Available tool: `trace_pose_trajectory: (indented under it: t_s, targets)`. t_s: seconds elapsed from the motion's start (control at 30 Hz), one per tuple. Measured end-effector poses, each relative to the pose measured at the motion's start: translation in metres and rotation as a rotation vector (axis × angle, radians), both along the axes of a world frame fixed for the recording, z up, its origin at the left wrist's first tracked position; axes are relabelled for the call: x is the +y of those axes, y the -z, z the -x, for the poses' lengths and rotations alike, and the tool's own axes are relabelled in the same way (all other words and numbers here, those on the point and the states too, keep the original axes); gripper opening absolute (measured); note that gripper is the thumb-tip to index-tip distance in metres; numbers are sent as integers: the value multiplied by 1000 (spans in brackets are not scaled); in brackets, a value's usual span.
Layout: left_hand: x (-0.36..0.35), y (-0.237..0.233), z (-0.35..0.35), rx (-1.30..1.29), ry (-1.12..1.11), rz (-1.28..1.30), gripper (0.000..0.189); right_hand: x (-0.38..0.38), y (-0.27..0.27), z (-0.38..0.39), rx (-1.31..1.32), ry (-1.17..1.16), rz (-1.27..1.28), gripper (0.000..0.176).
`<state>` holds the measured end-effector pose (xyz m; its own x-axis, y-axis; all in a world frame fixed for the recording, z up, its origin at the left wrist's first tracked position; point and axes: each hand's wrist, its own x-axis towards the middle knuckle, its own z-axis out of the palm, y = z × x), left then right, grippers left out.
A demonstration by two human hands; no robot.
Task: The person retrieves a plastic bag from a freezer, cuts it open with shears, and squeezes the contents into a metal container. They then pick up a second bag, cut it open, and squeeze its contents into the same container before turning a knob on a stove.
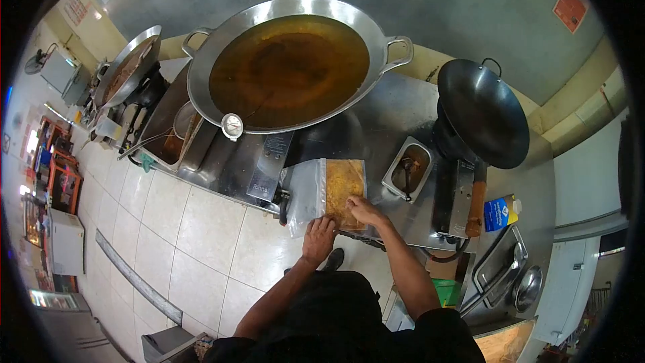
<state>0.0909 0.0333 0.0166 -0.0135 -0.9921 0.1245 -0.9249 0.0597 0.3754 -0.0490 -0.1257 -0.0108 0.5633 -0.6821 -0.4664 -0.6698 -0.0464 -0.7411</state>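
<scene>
A clear plastic bag (344, 185) with yellow-orange contents lies flat at the front edge of the steel counter. Its unfilled transparent flap spreads out to the left, past the counter edge. My left hand (319, 238) has its fingers curled over the bag's near edge, where the filled part meets the flap. On top of the filled part, my right hand (366, 211) presses with fingers bent and drawn together. Whether a fold of plastic is pinched there is hard to see.
A large wok (201, 87) of brownish oil, with a dial thermometer (232, 126) on its rim, stands behind the bag. To the right are a small steel pan (408, 168) with a ladle, a dark wok (494, 114) and a blue carton (498, 214). A burner (271, 165) sits left.
</scene>
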Motion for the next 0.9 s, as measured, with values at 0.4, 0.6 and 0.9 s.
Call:
trace_pose_trajectory:
  t_s: [0.4,0.6,0.9]
  targets:
    - [-2,6,-26,39,97,-12,33,61,-35,111,171,231,710,40]
    - [15,4,-27,238,147,-11,45,91,-38,120,147,428,834,42]
    - [94,-8,-8,445,114,-8,46,85,-24,129,288,447,845,34]
